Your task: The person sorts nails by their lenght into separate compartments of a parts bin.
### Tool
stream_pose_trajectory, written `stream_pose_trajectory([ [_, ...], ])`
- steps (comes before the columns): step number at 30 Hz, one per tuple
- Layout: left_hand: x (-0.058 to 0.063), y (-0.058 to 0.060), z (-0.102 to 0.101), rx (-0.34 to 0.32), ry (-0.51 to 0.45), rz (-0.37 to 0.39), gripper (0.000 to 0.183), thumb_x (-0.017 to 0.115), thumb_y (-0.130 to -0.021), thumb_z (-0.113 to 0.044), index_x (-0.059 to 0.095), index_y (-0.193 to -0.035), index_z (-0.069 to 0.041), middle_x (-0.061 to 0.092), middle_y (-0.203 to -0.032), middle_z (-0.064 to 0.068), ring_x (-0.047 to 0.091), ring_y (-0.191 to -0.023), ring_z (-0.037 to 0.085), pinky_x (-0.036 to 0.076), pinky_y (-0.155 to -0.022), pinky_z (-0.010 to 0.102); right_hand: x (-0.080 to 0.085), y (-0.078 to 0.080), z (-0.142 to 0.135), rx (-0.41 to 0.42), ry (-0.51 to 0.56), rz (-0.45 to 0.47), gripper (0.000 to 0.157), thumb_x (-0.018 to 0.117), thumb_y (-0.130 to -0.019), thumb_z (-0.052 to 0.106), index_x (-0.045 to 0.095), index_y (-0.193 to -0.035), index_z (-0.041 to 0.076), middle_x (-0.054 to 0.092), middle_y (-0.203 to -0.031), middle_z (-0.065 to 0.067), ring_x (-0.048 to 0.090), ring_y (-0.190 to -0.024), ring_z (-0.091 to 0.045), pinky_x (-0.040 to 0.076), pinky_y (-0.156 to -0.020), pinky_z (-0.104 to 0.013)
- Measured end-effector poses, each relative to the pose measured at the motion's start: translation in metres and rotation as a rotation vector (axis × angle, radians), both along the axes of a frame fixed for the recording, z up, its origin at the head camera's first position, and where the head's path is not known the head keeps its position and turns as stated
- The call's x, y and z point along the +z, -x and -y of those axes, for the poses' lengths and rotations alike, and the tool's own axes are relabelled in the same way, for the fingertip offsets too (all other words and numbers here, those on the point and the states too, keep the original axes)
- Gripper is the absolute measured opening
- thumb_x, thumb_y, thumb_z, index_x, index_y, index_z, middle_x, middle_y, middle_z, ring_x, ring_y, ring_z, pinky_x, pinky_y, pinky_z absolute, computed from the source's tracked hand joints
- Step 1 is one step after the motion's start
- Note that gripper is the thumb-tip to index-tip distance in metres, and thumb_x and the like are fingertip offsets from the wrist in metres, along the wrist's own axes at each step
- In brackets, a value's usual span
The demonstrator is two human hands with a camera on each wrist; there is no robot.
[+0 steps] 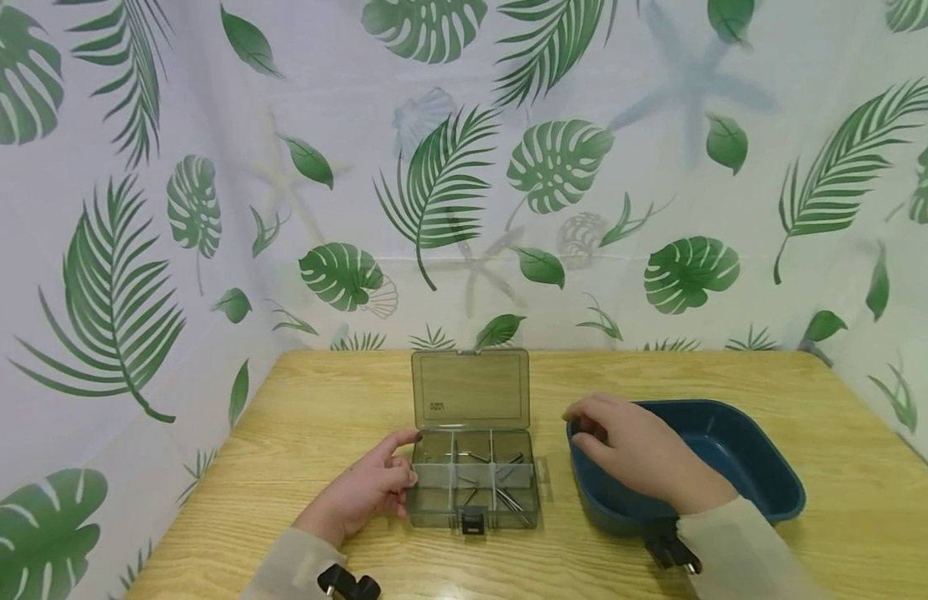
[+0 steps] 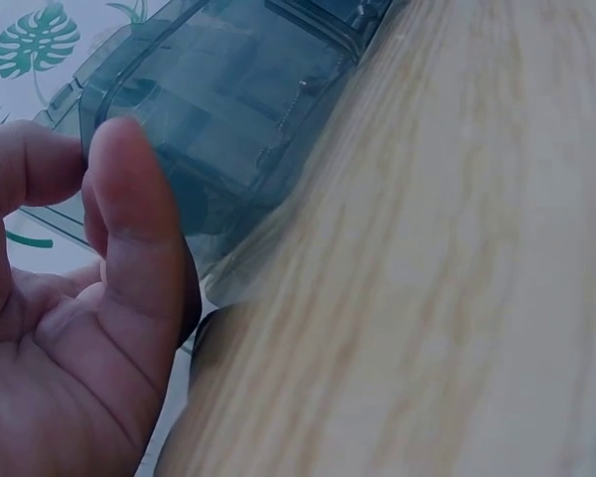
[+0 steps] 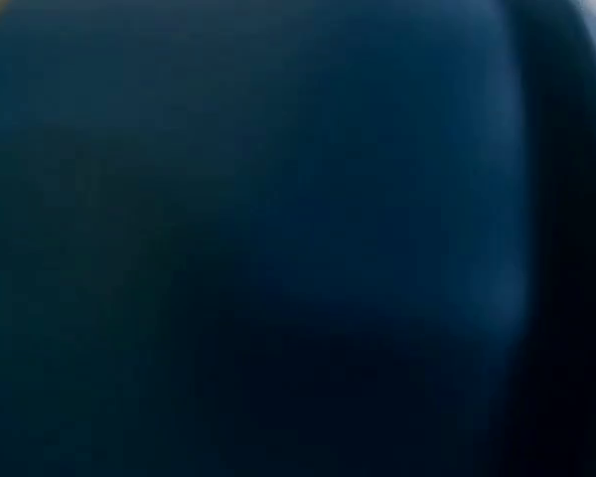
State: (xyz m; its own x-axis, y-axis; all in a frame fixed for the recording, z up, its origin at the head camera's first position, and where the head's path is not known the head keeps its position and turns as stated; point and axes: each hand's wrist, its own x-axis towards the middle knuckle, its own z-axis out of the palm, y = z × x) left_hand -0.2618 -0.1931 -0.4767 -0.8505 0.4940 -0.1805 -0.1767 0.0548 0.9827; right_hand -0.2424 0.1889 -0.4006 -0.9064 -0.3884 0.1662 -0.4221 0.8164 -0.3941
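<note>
A smoky see-through compartment box [image 1: 473, 500] stands on the table with its lid [image 1: 471, 389] raised at the back. Slender metal pieces [image 1: 513, 505] lie in several of its middle and right compartments. My left hand [image 1: 369, 487] rests against the box's left side, one finger reaching the back left corner. In the left wrist view its fingers [image 2: 134, 199] touch the box wall [image 2: 228, 129]. My right hand [image 1: 632, 446] is over the left part of a dark blue basin [image 1: 734, 442], fingers bent; whether they hold anything is hidden. Blue blur fills the right wrist view.
The wood-grain table [image 1: 343, 400] carries the box and, to its right, the basin. A leaf-patterned cloth [image 1: 464, 192] hangs behind the table and along both sides. Black wrist cameras [image 1: 348, 582] are strapped at both sleeves.
</note>
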Motion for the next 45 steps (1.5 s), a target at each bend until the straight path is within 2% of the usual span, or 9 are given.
stream_pose_trajectory([
  [4, -0.002, -0.001, -0.001, -0.007, -0.004, 0.0, 0.073, 0.057, -0.097, -0.002, 0.021, -0.159, -0.01, 0.045, -0.08, 0.003, 0.048, -0.066, 0.016, 0.053, -0.058, 0.028, -0.005, -0.007, -0.043, -0.048, -0.009, 0.072, 0.028, 0.068, -0.099, 0.027, 0.066, -0.126, 0.021, 0.062, -0.114, 0.007, 0.062, -0.097, -0.012, 0.055, -0.077, -0.04],
  [10, -0.004, 0.001, 0.001, 0.008, -0.003, -0.005, 0.074, 0.057, -0.096, -0.001, 0.021, -0.159, -0.012, 0.046, -0.081, 0.003, 0.048, -0.066, 0.016, 0.053, -0.058, 0.028, -0.018, -0.008, -0.088, -0.09, -0.055, 0.162, 0.043, 0.072, -0.095, 0.031, 0.063, -0.133, 0.014, 0.06, -0.123, -0.005, 0.064, -0.1, -0.022, 0.056, -0.078, -0.044],
  [16, -0.003, 0.001, 0.003, 0.0, 0.004, -0.005, 0.072, 0.057, -0.098, -0.003, 0.021, -0.16, -0.013, 0.045, -0.081, 0.003, 0.048, -0.066, 0.016, 0.054, -0.059, 0.03, -0.029, 0.0, -0.103, -0.083, -0.132, 0.268, 0.06, 0.077, -0.089, 0.037, 0.06, -0.137, 0.004, 0.057, -0.131, -0.018, 0.057, -0.117, -0.04, 0.051, -0.088, -0.057],
  [20, -0.002, 0.001, 0.005, 0.0, 0.016, -0.007, 0.072, 0.057, -0.098, -0.003, 0.021, -0.16, -0.014, 0.046, -0.081, 0.004, 0.049, -0.066, 0.017, 0.054, -0.06, 0.031, -0.034, 0.003, -0.105, -0.091, -0.164, 0.291, 0.061, 0.077, -0.089, 0.035, 0.06, -0.137, 0.002, 0.054, -0.135, -0.023, 0.053, -0.123, -0.045, 0.048, -0.092, -0.06],
  [24, -0.001, 0.003, 0.005, -0.007, 0.025, -0.021, 0.073, 0.056, -0.098, -0.004, 0.02, -0.16, -0.014, 0.047, -0.081, 0.004, 0.051, -0.065, 0.018, 0.055, -0.061, 0.032, -0.035, 0.006, -0.106, -0.119, -0.2, 0.267, 0.052, 0.077, -0.088, 0.027, 0.064, -0.132, 0.003, 0.057, -0.13, -0.021, 0.056, -0.119, -0.043, 0.049, -0.09, -0.059],
  [30, 0.001, 0.005, 0.004, -0.017, 0.016, -0.027, 0.074, 0.057, -0.098, -0.003, 0.019, -0.16, -0.013, 0.047, -0.08, 0.004, 0.052, -0.062, 0.018, 0.055, -0.06, 0.032, -0.031, 0.008, -0.107, -0.129, -0.204, 0.267, 0.028, 0.075, -0.088, 0.011, 0.071, -0.115, 0.008, 0.064, -0.11, -0.006, 0.063, -0.103, -0.031, 0.053, -0.084, -0.052],
  [37, -0.003, 0.005, 0.004, -0.01, 0.023, -0.024, 0.073, 0.056, -0.097, -0.003, 0.021, -0.16, -0.013, 0.047, -0.081, 0.004, 0.051, -0.065, 0.018, 0.054, -0.06, 0.032, -0.032, 0.011, -0.109, -0.111, -0.171, 0.336, 0.022, 0.074, -0.088, 0.007, 0.07, -0.109, 0.011, 0.062, -0.102, 0.0, 0.061, -0.093, -0.022, 0.053, -0.079, -0.046],
  [45, -0.004, 0.006, 0.003, -0.008, 0.021, -0.037, 0.073, 0.056, -0.096, -0.003, 0.021, -0.16, -0.012, 0.047, -0.081, 0.004, 0.052, -0.063, 0.017, 0.054, -0.059, 0.031, -0.033, 0.011, -0.111, -0.075, -0.168, 0.336, 0.02, 0.07, -0.088, 0.002, 0.068, -0.103, 0.014, 0.059, -0.092, 0.002, 0.053, -0.082, -0.016, 0.049, -0.071, -0.04],
])
